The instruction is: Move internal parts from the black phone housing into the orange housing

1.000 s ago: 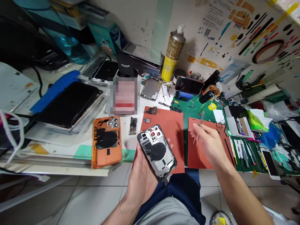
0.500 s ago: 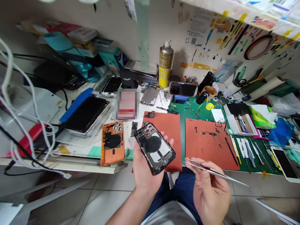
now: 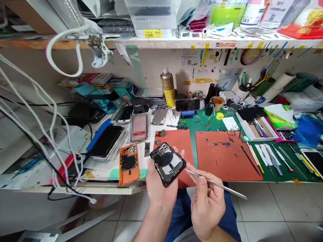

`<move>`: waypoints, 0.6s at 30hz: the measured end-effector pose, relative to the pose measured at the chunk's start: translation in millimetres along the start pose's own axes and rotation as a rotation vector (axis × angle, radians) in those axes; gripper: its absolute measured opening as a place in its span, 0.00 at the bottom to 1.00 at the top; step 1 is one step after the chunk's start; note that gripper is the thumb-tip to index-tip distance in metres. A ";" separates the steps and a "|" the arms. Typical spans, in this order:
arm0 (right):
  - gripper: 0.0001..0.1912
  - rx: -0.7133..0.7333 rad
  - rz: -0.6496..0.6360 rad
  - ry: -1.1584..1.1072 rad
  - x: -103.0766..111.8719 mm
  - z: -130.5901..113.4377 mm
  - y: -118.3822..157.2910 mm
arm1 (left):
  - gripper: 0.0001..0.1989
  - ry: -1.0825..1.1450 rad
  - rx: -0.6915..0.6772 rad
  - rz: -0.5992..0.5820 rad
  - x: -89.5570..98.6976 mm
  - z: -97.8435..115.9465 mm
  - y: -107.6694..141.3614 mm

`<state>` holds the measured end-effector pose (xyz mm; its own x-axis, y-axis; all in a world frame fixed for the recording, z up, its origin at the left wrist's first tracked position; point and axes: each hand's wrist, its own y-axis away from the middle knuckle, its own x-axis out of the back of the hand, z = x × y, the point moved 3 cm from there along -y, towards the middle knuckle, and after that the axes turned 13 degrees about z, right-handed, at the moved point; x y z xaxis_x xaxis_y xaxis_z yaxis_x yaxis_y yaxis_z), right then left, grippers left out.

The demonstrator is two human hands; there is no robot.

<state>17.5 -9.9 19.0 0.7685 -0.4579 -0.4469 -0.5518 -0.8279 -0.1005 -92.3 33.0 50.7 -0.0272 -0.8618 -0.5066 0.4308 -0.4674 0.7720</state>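
Note:
My left hand [image 3: 161, 193] holds a black phone housing [image 3: 168, 164] from below, its open inside facing up, with the camera cutouts at the upper left. In my right hand [image 3: 208, 198] is a pair of metal tweezers [image 3: 222, 186], pinched between thumb and fingers. The tweezers' tips lie at the lower right edge of the housing; whether they touch it is too small to tell. An orange phone housing [image 3: 129, 164] lies on the bench left of my left hand. Small parts [image 3: 224, 144] are on the right red mat [image 3: 214, 164].
Behind stand a spray can [image 3: 168, 87] and a propped phone [image 3: 187, 105]. Tools [image 3: 274, 163] and an open box [image 3: 257, 129] lie at the right. White cables [image 3: 54, 134] hang at the left. A shelf [image 3: 161, 43] runs above the bench.
My right hand has moved left with the tweezers, bringing their tips to the housing's edge. The view has tilted up, showing the shelf.

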 end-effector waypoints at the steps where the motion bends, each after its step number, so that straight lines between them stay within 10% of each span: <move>1: 0.06 0.013 -0.004 0.005 0.2 0.5 -0.6 | 0.26 -0.005 -0.005 0.003 -0.4 -0.7 -0.1; 18: 0.12 0.153 -0.007 0.071 9.0 10.8 -0.1 | 0.25 -0.009 -0.011 0.033 -1.6 -6.6 6.2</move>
<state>21.0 -10.4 5.4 0.7905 -0.4783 -0.3825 -0.5849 -0.7747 -0.2402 -83.6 32.8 53.8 -0.0211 -0.8783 -0.4777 0.4418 -0.4368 0.7836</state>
